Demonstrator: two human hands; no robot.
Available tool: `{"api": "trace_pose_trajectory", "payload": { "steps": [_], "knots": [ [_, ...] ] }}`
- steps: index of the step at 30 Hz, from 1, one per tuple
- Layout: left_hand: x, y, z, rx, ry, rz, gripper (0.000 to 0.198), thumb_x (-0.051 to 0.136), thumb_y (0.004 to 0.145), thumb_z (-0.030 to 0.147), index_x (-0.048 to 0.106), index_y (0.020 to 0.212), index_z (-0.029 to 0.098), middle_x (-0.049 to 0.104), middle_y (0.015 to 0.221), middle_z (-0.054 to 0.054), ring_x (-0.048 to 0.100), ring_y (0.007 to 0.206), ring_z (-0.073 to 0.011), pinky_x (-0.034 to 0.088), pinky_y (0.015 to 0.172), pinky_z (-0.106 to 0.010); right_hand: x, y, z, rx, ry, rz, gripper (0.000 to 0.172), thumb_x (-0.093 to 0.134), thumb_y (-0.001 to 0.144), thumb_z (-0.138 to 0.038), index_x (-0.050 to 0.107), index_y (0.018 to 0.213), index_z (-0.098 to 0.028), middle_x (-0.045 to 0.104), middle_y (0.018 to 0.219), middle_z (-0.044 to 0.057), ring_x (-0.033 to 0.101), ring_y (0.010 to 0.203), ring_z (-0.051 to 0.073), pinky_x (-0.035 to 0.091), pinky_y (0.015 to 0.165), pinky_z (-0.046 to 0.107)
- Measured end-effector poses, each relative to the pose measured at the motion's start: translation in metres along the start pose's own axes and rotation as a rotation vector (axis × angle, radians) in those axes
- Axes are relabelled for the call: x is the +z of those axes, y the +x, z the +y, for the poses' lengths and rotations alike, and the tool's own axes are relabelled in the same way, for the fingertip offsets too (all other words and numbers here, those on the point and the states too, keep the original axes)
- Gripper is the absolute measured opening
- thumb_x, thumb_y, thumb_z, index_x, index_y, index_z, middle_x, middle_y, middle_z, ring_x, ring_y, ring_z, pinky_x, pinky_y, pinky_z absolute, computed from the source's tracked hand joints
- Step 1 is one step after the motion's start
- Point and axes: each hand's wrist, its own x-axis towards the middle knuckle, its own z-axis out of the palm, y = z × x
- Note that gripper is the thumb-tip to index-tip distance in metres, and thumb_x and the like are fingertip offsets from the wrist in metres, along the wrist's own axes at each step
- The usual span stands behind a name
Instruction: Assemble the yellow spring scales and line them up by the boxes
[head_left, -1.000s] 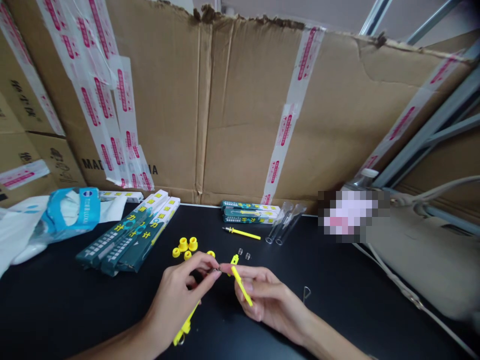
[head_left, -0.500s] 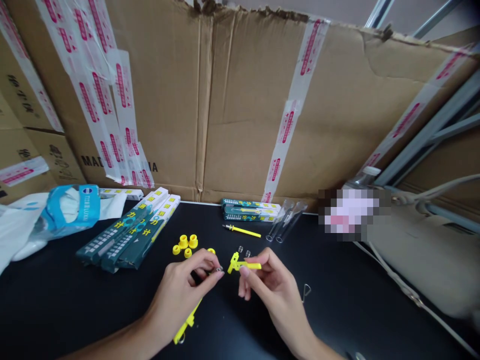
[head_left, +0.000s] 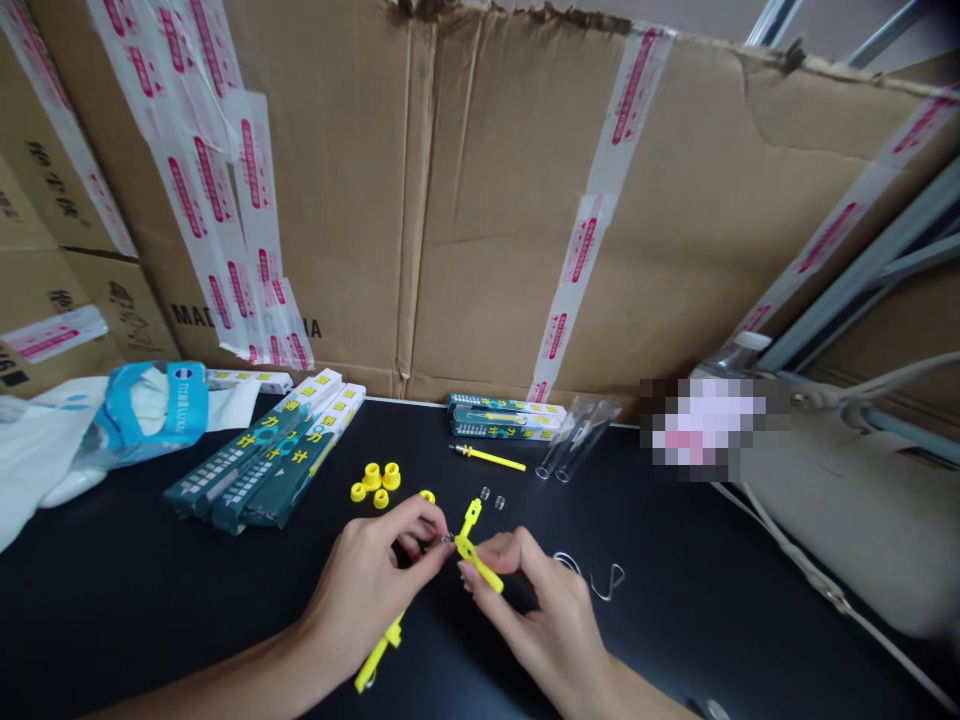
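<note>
So far my left hand (head_left: 367,590) pinches a tiny metal part (head_left: 448,538) just beside the yellow plastic crosspiece (head_left: 471,545) clamped in my right hand (head_left: 540,610); round yellow plastic cups (head_left: 372,477) and clear glass tubes (head_left: 577,440) still lie loose on the black tabletop (head_left: 150,600).

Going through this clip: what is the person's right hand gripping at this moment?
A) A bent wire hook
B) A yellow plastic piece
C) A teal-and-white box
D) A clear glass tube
B: the fingertips of the right hand are closed on the yellow plastic piece.
</note>
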Motion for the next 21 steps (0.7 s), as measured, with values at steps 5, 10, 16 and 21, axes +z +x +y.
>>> {"api": "trace_pose_trajectory", "payload": {
  "steps": [5,10,16,21],
  "knots": [
    [0.001,-0.0008,-0.0008,-0.022,0.023,0.002,0.004,0.063,0.083,0.027,0.063,0.081,0.024,0.071,0.071,0.006,0.065,0.06,-0.0094,0.043,0.051,-0.016,0.0019,0.0011,-0.0012,-0.053,-0.063,0.017,0.015,0.062,0.092,-0.016,0.051,0.084,-0.023,0.067,0.074,-0.003,0.07,0.065,0.011,0.055,0.065,0.016],
    [0.0,-0.0014,0.0005,-0.026,0.076,0.002,0.003,0.062,0.082,0.026,0.065,0.081,0.024,0.072,0.07,0.006,0.056,0.05,-0.0088,0.042,0.051,-0.018,0.0023,0.0028,-0.0032,-0.084,-0.093,0.016,0.016,0.062,0.091,-0.015,0.051,0.082,-0.023,0.067,0.071,-0.002,0.07,0.061,0.013,0.056,0.061,0.017],
    [-0.0012,-0.0035,0.0053,0.088,0.212,0.074,0.012,0.064,0.075,0.014,0.068,0.08,0.025,0.067,0.073,0.006,0.046,0.049,-0.0087,0.04,0.05,-0.019,0.0052,0.002,-0.0012,-0.078,-0.134,-0.006,0.017,0.062,0.091,-0.015,0.05,0.082,-0.024,0.068,0.071,-0.001,0.068,0.058,0.014,0.056,0.059,0.021],
    [0.001,-0.0048,0.0058,0.083,0.23,0.067,0.014,0.064,0.075,0.011,0.068,0.081,0.024,0.063,0.073,0.005,0.045,0.048,-0.0081,0.04,0.049,-0.018,0.0042,-0.0012,0.0,-0.116,-0.166,-0.007,0.019,0.061,0.091,-0.012,0.048,0.083,-0.024,0.066,0.069,-0.001,0.068,0.058,0.013,0.055,0.059,0.021]
  ]
}}
